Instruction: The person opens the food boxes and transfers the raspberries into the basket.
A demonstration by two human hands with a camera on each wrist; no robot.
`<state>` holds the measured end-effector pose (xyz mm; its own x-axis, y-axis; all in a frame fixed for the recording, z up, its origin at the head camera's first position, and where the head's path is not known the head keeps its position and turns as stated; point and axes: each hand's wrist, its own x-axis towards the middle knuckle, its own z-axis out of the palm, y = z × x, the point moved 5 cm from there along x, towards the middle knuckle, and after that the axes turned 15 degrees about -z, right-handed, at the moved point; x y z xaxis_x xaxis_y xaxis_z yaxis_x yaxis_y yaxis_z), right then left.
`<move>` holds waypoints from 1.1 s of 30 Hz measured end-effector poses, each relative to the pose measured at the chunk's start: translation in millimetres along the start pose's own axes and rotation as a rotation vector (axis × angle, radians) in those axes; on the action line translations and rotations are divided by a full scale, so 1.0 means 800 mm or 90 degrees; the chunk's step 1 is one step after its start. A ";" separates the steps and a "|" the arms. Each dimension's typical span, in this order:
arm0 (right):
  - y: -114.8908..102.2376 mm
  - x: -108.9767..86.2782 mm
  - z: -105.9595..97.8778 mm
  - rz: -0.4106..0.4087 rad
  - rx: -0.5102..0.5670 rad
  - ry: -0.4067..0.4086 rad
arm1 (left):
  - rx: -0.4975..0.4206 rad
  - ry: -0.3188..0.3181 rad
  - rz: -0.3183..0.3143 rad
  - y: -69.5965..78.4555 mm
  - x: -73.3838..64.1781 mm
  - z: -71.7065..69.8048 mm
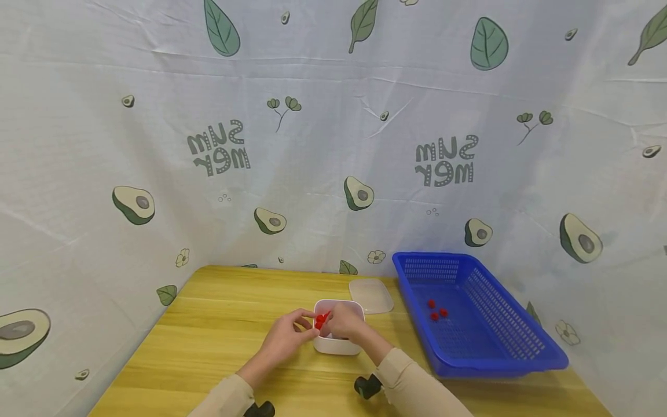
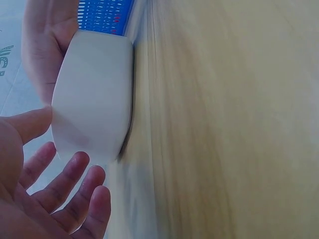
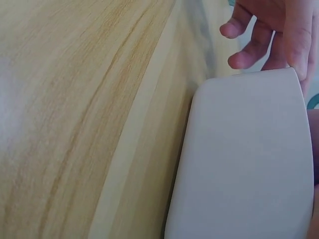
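A small white box (image 1: 337,346) with rounded corners stands on the wooden table, with several small red pieces (image 1: 320,322) inside at its left. My left hand (image 1: 289,333) is at the box's left side. Its thumb (image 2: 37,123) touches the rim, while the other fingers spread loosely beside the wall in the left wrist view. My right hand (image 1: 344,322) reaches down into the box by the red pieces. Its fingertips are hidden by the hand and the box wall, so whether they pinch a piece does not show. From the right wrist, the box wall (image 3: 244,159) fills much of the view.
A blue perforated basket (image 1: 469,341) stands on the right, with 3 small red pieces (image 1: 435,316) on its floor. Behind the white box lies a flat translucent lid (image 1: 371,295). A printed curtain (image 1: 323,139) hangs along the back edge of the table (image 1: 219,313).
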<state>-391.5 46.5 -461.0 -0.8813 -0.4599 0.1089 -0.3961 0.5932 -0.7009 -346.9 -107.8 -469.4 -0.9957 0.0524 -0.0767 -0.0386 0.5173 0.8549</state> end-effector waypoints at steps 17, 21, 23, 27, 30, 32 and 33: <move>0.004 -0.001 -0.007 0.050 0.017 -0.036 | 0.025 0.004 0.001 0.007 -0.003 0.000; 0.002 -0.001 -0.010 0.046 0.012 -0.042 | 0.027 0.007 0.010 0.009 -0.005 -0.001; -0.001 -0.001 -0.013 0.041 0.014 -0.044 | 0.029 0.009 0.011 0.009 -0.006 -0.001; -0.008 0.000 -0.022 0.030 0.037 -0.044 | 0.032 0.010 0.005 0.008 -0.005 -0.001; -0.012 -0.001 -0.029 0.024 0.049 -0.043 | 0.032 0.009 -0.008 0.007 -0.004 0.000; -0.014 -0.002 -0.035 0.022 0.049 -0.040 | 0.031 0.009 -0.011 0.007 -0.003 0.000; -0.014 -0.002 -0.038 0.023 0.050 -0.038 | 0.030 0.009 -0.013 0.007 -0.003 0.000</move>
<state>-393.3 60.9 -432.0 -0.8770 -0.4788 0.0414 -0.3403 0.5579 -0.7569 -344.8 -105.1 -464.8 -0.9958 0.0300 -0.0860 -0.0546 0.5583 0.8279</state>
